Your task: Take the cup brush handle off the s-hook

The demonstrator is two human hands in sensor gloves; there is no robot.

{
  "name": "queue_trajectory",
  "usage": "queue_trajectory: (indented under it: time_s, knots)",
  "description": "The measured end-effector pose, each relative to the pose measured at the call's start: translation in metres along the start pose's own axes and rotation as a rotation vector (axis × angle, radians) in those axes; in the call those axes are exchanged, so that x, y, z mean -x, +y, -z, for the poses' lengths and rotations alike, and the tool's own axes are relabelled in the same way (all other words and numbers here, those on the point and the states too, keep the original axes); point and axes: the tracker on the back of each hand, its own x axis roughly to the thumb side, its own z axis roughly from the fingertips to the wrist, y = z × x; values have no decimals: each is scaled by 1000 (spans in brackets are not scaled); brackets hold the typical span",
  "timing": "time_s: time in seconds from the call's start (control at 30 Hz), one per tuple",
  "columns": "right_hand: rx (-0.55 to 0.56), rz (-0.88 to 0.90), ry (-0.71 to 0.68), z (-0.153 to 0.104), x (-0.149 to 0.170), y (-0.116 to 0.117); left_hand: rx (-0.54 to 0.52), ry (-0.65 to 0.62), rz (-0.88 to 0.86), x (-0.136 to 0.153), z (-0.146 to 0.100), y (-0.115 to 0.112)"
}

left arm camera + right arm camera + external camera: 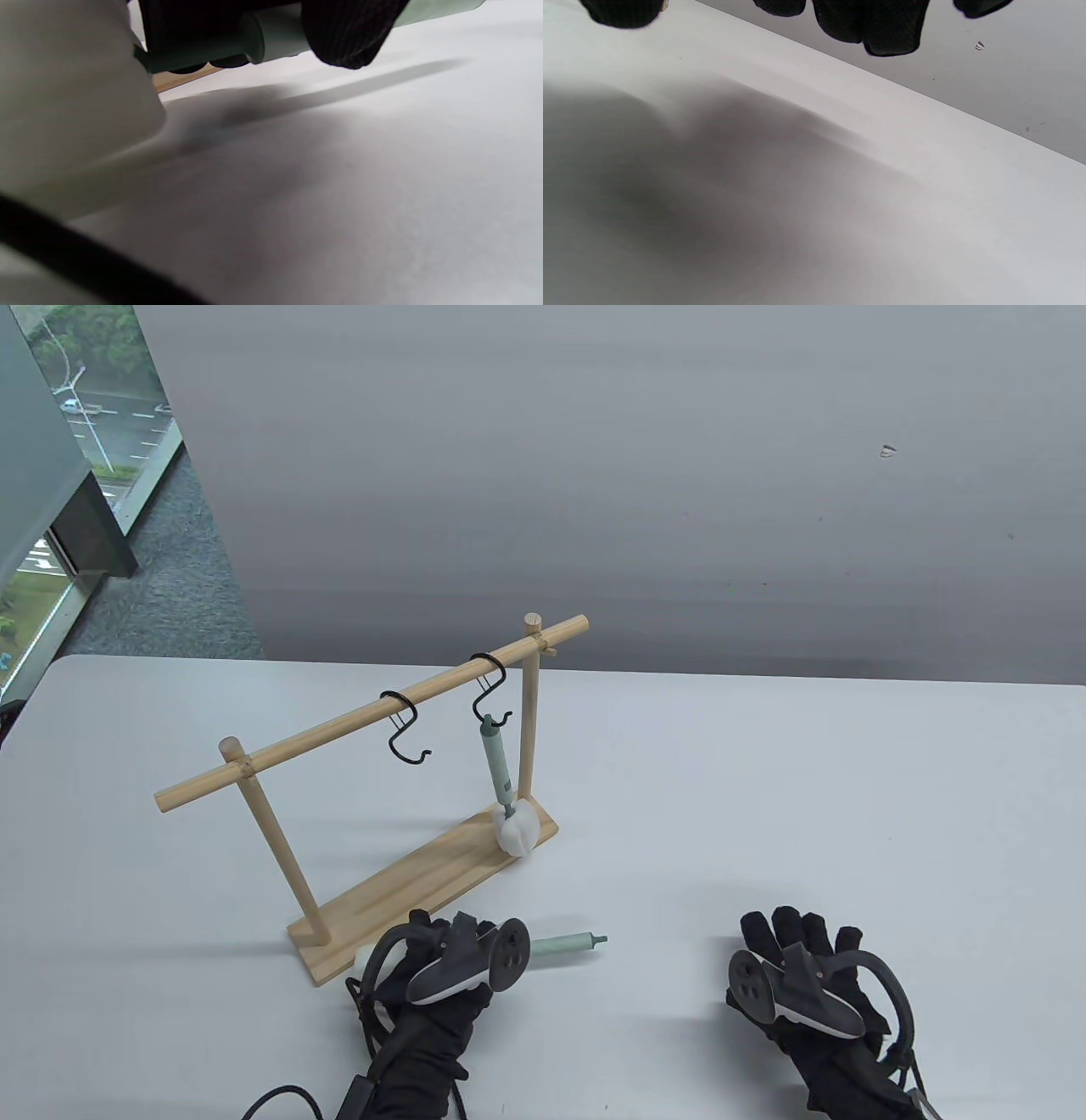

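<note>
Green brush (563, 943) held low over the desk (764, 814) in my left hand (450, 963) | right hand (797, 976) flat, empty | next: unhook second brush (501, 768) from its hook (489, 697)

Table view high, looking down; wrist views skim table (764, 831) closely.

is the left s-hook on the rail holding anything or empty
Empty. The left s-hook hangs bare from the wooden rail, while the right s-hook carries a green cup brush.
</note>
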Motion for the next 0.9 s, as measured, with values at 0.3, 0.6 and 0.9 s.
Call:
queue_trajectory:
  time_s: [0.3, 0.6, 0.9]
  knots:
    - [2, 2, 0, 0, 0, 0, 43, 11, 75, -4, 3, -4]
    - [9, 7, 2, 0, 0, 1, 38, 11, 52, -2, 2, -3]
    - [64, 66, -12, -2, 1, -4, -1, -1, -6, -1, -5, 5]
